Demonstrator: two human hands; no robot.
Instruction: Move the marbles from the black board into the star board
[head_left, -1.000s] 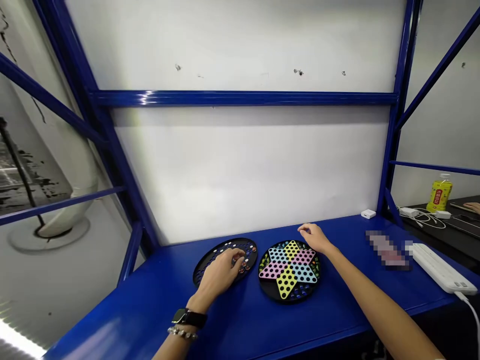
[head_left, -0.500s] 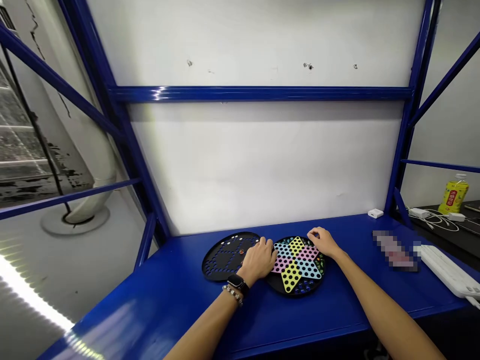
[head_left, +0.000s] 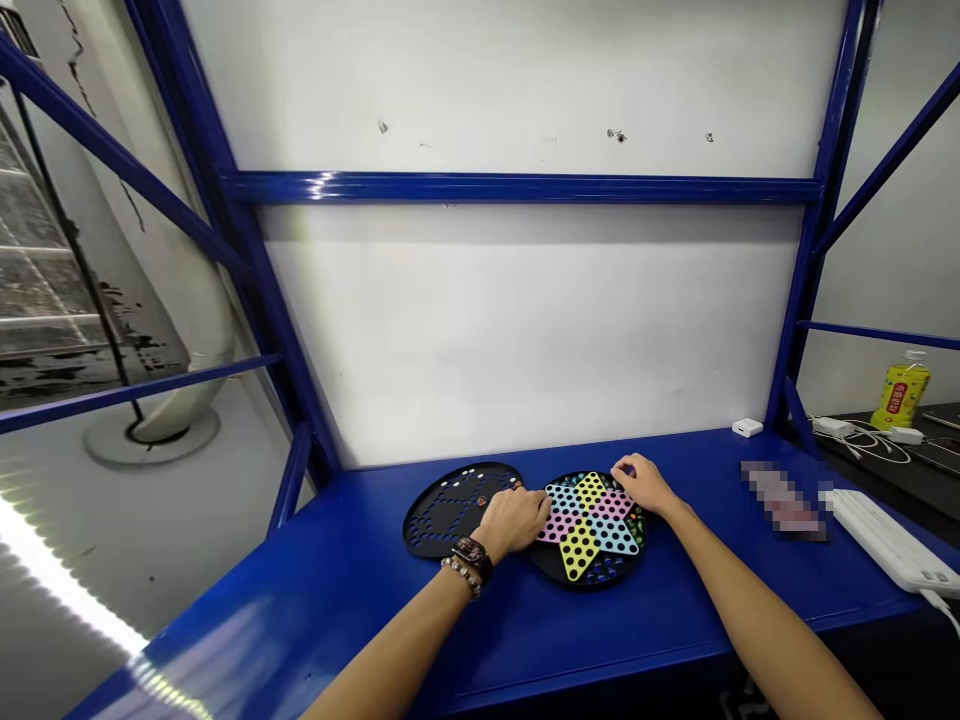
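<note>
A star-shaped Chinese checkers board (head_left: 588, 515), yellow, pink and light blue with rows of holes, lies on a round black tray. Coloured marbles (head_left: 604, 570) show in the tray beside the star's points. At the star's left pink point, my left hand (head_left: 515, 518) has its fingers bent down and closed at the edge. My right hand (head_left: 645, 483) has finger and thumb pinched at the upper right edge of the board, by the other pink point. Their exact contact is partly hidden. Left of the star, a round black lid (head_left: 439, 535) carries a few white and reddish pieces.
Everything stands on a blue table (head_left: 337, 590) before a white wall with blue metal bars. To the right are a blurred flat object (head_left: 787, 502), a white power strip (head_left: 892, 540) and a small white adapter (head_left: 748, 427). A yellow drink bottle (head_left: 901, 392) stands farther right.
My left hand's fingers have lowered and closed at the star board's left edge. My right hand stays at the upper right edge. The view has shifted slightly.
</note>
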